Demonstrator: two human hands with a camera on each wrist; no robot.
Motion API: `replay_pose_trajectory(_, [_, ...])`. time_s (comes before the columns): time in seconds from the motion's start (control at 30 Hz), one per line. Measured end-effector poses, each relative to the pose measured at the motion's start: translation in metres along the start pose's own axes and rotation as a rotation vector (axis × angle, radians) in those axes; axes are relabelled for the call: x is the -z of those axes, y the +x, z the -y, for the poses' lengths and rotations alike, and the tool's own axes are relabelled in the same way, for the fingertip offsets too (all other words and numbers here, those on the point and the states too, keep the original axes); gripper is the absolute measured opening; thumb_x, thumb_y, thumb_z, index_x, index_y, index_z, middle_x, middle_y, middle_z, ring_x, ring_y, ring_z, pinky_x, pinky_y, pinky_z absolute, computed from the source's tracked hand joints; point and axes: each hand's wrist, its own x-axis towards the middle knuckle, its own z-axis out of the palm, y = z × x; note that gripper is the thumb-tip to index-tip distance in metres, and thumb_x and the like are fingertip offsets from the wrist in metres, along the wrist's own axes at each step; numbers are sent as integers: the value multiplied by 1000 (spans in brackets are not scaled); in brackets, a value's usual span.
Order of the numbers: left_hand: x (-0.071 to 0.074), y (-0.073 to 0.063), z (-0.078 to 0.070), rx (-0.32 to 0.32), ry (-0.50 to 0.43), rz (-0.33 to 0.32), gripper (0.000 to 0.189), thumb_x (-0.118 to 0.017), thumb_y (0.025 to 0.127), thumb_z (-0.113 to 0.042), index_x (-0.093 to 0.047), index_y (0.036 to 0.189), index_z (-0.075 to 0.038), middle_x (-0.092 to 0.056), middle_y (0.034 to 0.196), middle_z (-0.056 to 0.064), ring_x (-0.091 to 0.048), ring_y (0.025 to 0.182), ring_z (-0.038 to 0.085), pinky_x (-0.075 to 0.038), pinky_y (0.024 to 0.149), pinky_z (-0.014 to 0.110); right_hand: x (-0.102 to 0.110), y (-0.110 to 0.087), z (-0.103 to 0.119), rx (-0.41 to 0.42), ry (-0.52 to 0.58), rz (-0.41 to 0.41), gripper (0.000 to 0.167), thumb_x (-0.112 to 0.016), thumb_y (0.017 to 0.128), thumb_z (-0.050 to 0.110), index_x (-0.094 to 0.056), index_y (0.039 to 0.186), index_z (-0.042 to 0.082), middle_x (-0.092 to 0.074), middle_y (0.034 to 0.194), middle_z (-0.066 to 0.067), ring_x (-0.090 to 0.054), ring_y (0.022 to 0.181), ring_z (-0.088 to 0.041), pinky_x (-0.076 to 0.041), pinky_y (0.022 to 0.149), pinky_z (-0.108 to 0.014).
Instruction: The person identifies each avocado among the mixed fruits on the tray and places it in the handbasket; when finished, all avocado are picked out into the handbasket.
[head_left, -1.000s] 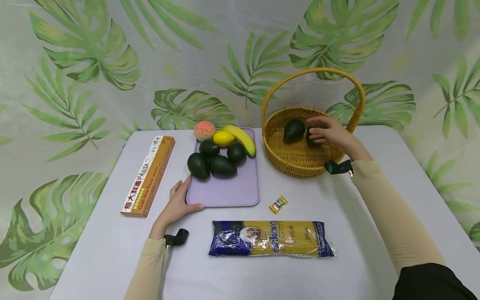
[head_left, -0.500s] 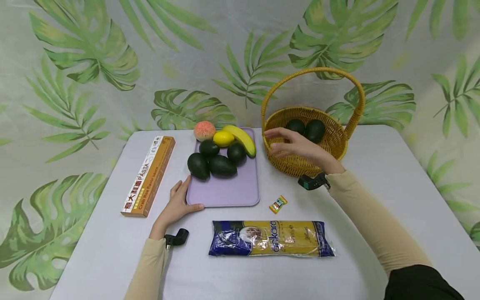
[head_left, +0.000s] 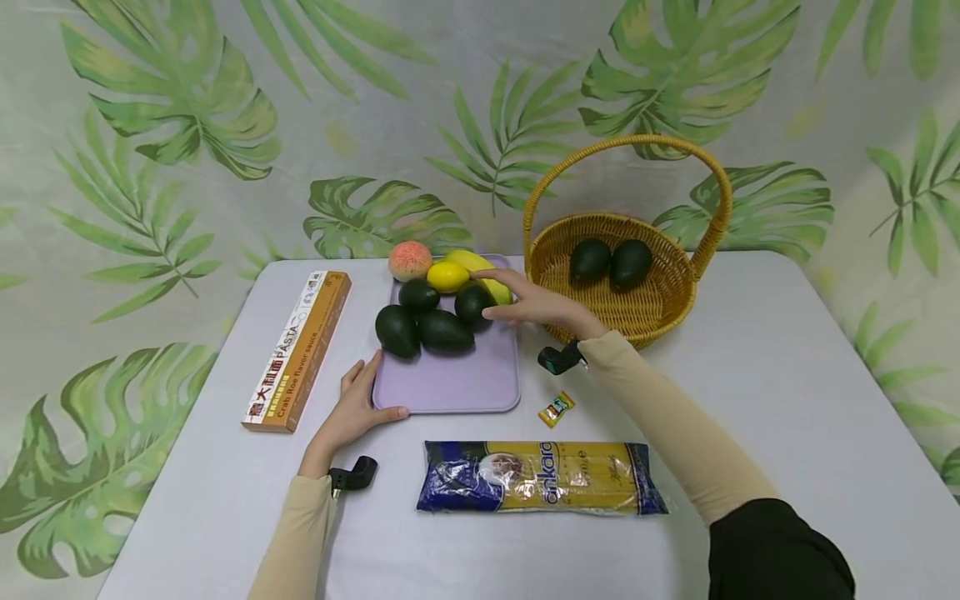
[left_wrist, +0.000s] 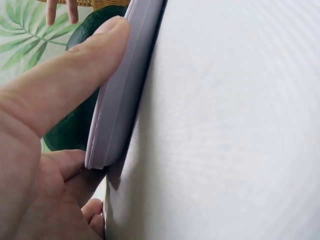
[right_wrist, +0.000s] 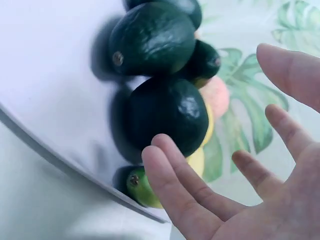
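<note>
On the lilac tray (head_left: 442, 392) lie several dark green avocados (head_left: 446, 332), a lemon (head_left: 447, 277) and a banana (head_left: 495, 287). A peach (head_left: 409, 261) sits at the tray's back left corner. My left hand (head_left: 358, 410) holds the front left corner, thumb along the front rim and fingers along the side; the left wrist view shows the thumb (left_wrist: 75, 70) against the tray wall. My right hand (head_left: 542, 305) reaches over the tray's right edge, fingers spread around the rightmost avocado (head_left: 471, 307). In the right wrist view that avocado (right_wrist: 165, 115) appears apart from the palm, ungrasped.
A wicker basket (head_left: 630, 321) with a tall handle stands at the back right, with two avocados (head_left: 630, 264) inside. Before the tray lie a small candy (head_left: 557, 409) and a bag of pasta (head_left: 543, 477). A pasta box (head_left: 297, 353) lies on the left.
My right hand has let go of an avocado in the basket, where two now lie side by side, and has moved left to the tray. The left hand has stayed put.
</note>
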Motion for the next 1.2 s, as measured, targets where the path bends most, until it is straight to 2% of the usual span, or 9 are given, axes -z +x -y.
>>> replay_pose_trajectory(0.13, [0,0,0,1,-2,2,108,-81,77,-32,-9,153,-3,-11,157,19,6,141,36,-7,108,62,-5,16,-4,-2,-68,-10,65,-59,96,22,-27,152,12,-13,155,-17,-44,117,-41,-42,92,-53])
replay_pose_trajectory(0.3, [0,0,1,0,-3,3,109,-81,77,-31,-9,153,-3,-11,157,19,7,141,37,-7,108,63,-11,33,-5,-45,-94,-10,63,-59,95,19,-30,150,10,-22,151,-20,-57,81,-48,-51,73,-54])
replay_pose_trajectory(0.4, [0,0,1,3,-3,2,109,-81,77,-31,-9,153,-3,-11,157,20,6,141,37,-7,108,63,-13,43,-6,-52,-211,-20,61,-59,94,21,-35,148,6,-28,149,-20,-52,107,-43,-46,89,-49])
replay_pose_trajectory(0.5, [0,0,1,9,-3,2,109,-81,77,-31,-9,153,-3,-11,157,19,6,142,36,-8,108,63,-17,50,-8,-70,-303,-41,56,-61,93,22,-42,143,5,-32,148,-20,-33,131,-36,-30,105,-44])
replay_pose_trajectory(0.6, [0,0,1,10,-2,1,109,-81,77,-31,-9,153,-3,-11,157,19,6,141,36,-8,107,64,-20,54,-11,-72,-321,-79,49,-64,92,19,-51,137,5,-39,145,-19,-29,134,-32,-23,109,-43])
replay_pose_trajectory(0.7, [0,0,2,7,2,-1,109,-81,77,-31,-9,153,-3,-11,157,20,6,141,37,-8,108,64,-21,52,-11,-72,-282,-124,44,-66,90,16,-56,132,7,-43,141,-17,-41,124,-31,-32,104,-42])
replay_pose_trajectory(0.9, [0,1,1,4,6,0,109,-81,76,-30,-9,153,-3,-11,157,19,6,141,36,-8,108,63,-13,31,-1,-30,-106,-137,44,-65,91,13,-54,133,5,-42,139,-14,-54,94,-30,-52,74,-48])
replay_pose_trajectory(1.1, [0,1,0,11,0,2,110,-81,76,-31,-8,153,-4,-10,157,19,6,141,36,-9,108,63,8,-11,8,-14,124,-125,48,-65,92,18,-50,138,11,-22,155,-8,-50,107,-29,-49,83,-48])
replay_pose_trajectory(1.2, [0,1,0,22,-6,4,110,-81,76,-32,-8,154,-4,-10,157,18,7,142,36,-9,108,64,23,-34,9,-5,218,-131,50,-65,92,19,-49,139,14,-23,154,-6,-52,112,-31,-48,88,-46])
